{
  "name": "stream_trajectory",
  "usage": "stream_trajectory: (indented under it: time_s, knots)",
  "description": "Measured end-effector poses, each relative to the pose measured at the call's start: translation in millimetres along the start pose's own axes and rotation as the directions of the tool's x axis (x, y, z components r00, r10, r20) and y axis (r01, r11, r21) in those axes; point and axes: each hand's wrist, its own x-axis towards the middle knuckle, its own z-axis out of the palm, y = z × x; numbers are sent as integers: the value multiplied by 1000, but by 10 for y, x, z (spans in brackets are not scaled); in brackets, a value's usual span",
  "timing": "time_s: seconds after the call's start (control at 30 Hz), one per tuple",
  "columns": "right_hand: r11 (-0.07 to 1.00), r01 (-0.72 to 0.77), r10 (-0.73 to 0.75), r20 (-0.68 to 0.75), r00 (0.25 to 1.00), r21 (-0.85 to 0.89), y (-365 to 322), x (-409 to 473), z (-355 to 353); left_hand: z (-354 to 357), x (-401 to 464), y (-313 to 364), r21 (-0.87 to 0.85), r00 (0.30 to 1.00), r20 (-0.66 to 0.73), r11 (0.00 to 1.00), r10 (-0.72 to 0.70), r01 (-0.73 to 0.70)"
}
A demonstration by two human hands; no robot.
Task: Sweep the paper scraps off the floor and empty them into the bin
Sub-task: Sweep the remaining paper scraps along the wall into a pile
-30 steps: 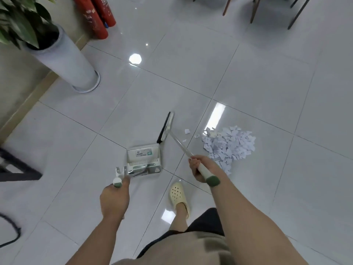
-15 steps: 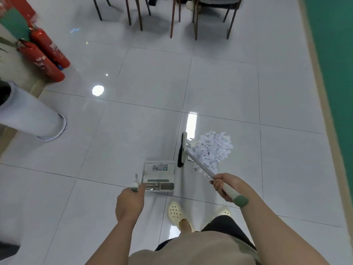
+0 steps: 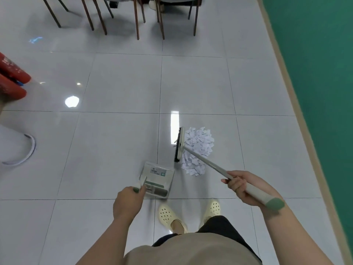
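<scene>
A heap of white paper scraps (image 3: 198,150) lies on the grey tiled floor ahead of my feet. My right hand (image 3: 241,185) grips the pale handle of a broom (image 3: 206,163); its black-bristled head (image 3: 179,144) stands along the left edge of the heap. My left hand (image 3: 127,199) grips the green-tipped handle of a grey dustpan (image 3: 157,179), which sits low over the floor just left of the heap and in front of my left foot. No bin shows in view.
Chair legs (image 3: 136,18) stand at the far end of the floor. Red fire extinguishers (image 3: 11,81) and a white planter base (image 3: 17,148) are at the left. A green wall (image 3: 321,73) with a pale skirting runs along the right. My feet wear cream clogs (image 3: 169,215).
My view has swung right, from the planter side toward the green wall. The broom head has gone from left of the dustpan to the heap's left edge. The dustpan now sits nearer the scraps.
</scene>
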Motion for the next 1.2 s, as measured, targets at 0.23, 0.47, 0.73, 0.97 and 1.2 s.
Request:
stream_trajectory:
  time_s: [0.23, 0.47, 0.73, 0.97, 1.2]
  knots:
    - [976, 90, -132, -209, 969, -199, -175, -274, 74, -42, 210, 296, 96, 994, 81, 992, 76, -84]
    - [798, 145, -426, -379, 821, -585, -299, -166, 117, -33, 570, 841, 210, 971, 178, 957, 162, -198]
    - [671, 226, -632, -384, 673, -707, -646, -96, 87, 93, 880, 1348, 301, 947, 217, 906, 238, -297]
    - [675, 133, -622, -463, 631, -726, -1156, 248, -6, 217, 1168, 1728, 340, 943, 156, 880, 294, -331]
    - [468, -445, -473, -642, 603, -764, -1356, 923, -74, 320, 1349, 1896, 403, 949, 107, 859, 297, -315]
